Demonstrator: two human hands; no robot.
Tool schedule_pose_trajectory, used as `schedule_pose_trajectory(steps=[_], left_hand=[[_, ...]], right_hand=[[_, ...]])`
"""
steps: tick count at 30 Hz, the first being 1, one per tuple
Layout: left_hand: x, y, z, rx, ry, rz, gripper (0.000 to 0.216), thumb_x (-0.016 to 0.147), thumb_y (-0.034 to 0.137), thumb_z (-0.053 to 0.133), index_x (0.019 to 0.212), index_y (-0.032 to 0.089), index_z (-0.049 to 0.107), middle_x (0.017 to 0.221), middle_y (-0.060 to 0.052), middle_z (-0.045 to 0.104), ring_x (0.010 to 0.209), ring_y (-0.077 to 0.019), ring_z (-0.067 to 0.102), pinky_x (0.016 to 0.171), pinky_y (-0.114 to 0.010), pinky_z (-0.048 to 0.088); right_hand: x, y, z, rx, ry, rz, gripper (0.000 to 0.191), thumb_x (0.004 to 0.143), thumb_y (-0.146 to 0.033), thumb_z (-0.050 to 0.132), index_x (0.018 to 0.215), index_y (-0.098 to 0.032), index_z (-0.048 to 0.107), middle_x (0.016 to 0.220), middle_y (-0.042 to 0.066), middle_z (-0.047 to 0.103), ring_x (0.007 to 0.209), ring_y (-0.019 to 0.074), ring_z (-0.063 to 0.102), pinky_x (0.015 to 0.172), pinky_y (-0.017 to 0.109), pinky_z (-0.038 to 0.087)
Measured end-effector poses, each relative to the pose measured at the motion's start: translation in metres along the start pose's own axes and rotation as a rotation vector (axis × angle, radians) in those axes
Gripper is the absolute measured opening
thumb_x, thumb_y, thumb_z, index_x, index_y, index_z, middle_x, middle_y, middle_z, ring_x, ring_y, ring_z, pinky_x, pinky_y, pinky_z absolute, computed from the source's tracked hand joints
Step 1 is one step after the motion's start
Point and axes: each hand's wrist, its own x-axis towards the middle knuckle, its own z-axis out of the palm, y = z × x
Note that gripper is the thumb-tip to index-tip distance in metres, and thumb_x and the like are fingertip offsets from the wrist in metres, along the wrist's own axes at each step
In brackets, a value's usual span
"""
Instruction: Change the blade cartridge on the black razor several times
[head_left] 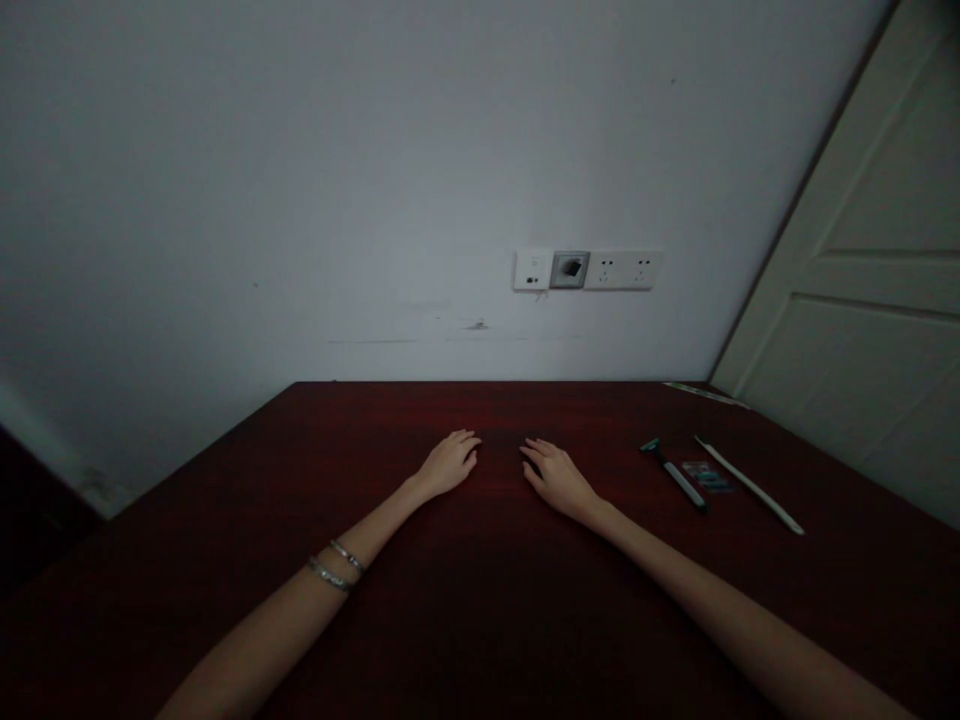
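Dark red wood makes up the bench (pixel 300 470), and both hands lie flat on it, palms down, near its middle. Left hand (pixel 448 464) and right hand (pixel 559 478) hold nothing; their fingers (pixel 466 440) are loosely spread and relaxed. A razor (pixel 673 473) lies to the right of the right hand, well apart from it. Just right of the razor sits a small packet (pixel 706 476), then a long white stick (pixel 748 484). Two bracelets (pixel 337 565) circle the left wrist.
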Motion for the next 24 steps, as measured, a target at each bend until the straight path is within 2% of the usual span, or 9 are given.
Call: schedule_pose_trajectory(steps=[13, 24], left_hand=[[0.0002, -0.0034, 0.004, -0.002, 0.002, 0.004, 0.036, 0.088, 0.023, 0.037, 0.116, 0.013, 0.056, 0.129, -0.011, 0.051, 0.122, -0.02, 0.043, 0.103, -0.036, 0.033], [0.0012, -0.0036, 0.0054, -0.028, -0.001, -0.011, 0.037, 0.087, 0.022, 0.037, 0.117, 0.012, 0.056, 0.129, -0.012, 0.051, 0.122, -0.0213, 0.043, 0.104, -0.037, 0.032]], right_hand=[[0.0, -0.0017, -0.0044, -0.019, -0.04, 0.003, 0.044, 0.088, -0.028, 0.035, 0.123, -0.007, 0.053, 0.131, 0.016, 0.048, 0.125, 0.0264, 0.039, 0.102, 0.041, 0.031], [0.0002, 0.0001, -0.0003, 0.002, -0.005, 0.013, 0.042, 0.087, -0.027, 0.037, 0.121, -0.01, 0.055, 0.129, 0.016, 0.05, 0.124, 0.0262, 0.04, 0.101, 0.042, 0.032]])
